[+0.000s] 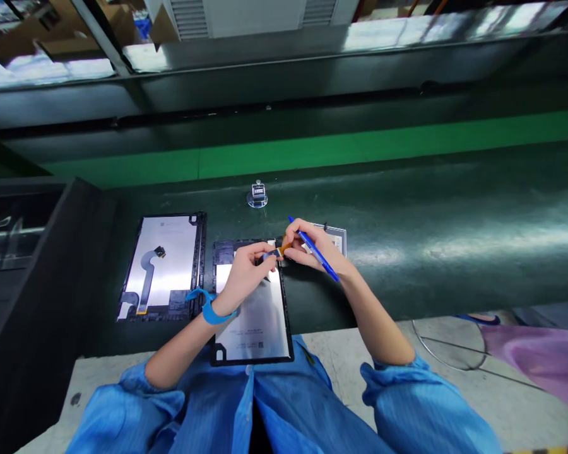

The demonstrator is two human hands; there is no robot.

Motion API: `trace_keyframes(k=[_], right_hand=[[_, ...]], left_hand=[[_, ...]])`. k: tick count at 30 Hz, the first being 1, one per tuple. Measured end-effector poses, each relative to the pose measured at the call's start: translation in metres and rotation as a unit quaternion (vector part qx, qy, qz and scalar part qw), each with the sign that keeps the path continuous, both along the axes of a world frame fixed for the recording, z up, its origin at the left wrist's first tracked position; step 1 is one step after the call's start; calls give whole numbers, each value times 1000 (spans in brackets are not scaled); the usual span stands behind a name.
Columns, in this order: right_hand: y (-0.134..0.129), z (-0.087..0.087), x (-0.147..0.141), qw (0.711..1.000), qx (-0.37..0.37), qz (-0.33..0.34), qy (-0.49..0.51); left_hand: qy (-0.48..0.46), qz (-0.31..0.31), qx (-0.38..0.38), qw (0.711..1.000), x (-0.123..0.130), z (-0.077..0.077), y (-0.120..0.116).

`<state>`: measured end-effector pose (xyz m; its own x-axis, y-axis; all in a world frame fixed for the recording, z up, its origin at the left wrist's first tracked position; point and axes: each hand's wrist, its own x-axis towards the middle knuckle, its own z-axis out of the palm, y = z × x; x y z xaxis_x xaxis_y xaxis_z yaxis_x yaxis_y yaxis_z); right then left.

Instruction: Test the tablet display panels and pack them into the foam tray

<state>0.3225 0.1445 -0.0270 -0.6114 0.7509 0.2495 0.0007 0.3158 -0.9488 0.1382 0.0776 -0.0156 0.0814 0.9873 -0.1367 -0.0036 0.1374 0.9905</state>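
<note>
My left hand (246, 272), with a blue band at its wrist, pinches the dark end of a flex cable (284, 248) above a display panel (258, 318). That panel lies face down near the bench's front edge, its silvery back partly covered by my left hand. My right hand (318, 244) is closed at the orange part of the same cable, with its fingertips close to the left ones. Tucked across the right hand is a blue pen (322, 257), slanting down toward the wrist. My fingers hide the exact join between cable and panel.
A second display panel (170, 265) with a loose grey flex cable (146, 277) lies to the left. Behind stands a small metal tally counter (257, 194). A printed sheet (339, 238) sits partly behind my right hand. A dark box-like wall (42, 302) borders the left side.
</note>
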Motion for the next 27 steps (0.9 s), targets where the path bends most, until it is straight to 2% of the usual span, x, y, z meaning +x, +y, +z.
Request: trace_keyframes(k=[5,10,13,16,18,20,22,25,27], right_hand=[[-6,-1,-7,999,-9,39,2],[-9,-3,-10,999,-20,28,-2],[-9,-4,-10,999,-28,16,1],[-8,-3,-7,998,-30,-33,32],[-6,-2,-4,994,-40,-81,64],[-3,0,-2,988,-47,-124,80],[0,1,0,984,-46,-154,78],[0,2,1,982,-46,-172,70],[0,1,4,976,-51,-201,67]], left_hand=[[-35,-16,-9,999,2,-6,3],[-49,-43,10,998,4,-13,7],[-34,-53,19,998,-1,-10,5],[15,-29,92,995,-15,-2,-11],[72,-79,163,981,-28,1,-31],[187,-199,205,940,-40,-2,-56],[351,-294,215,863,-46,-11,-82],[529,-315,236,752,-48,-26,-113],[574,-320,261,707,-48,-32,-125]])
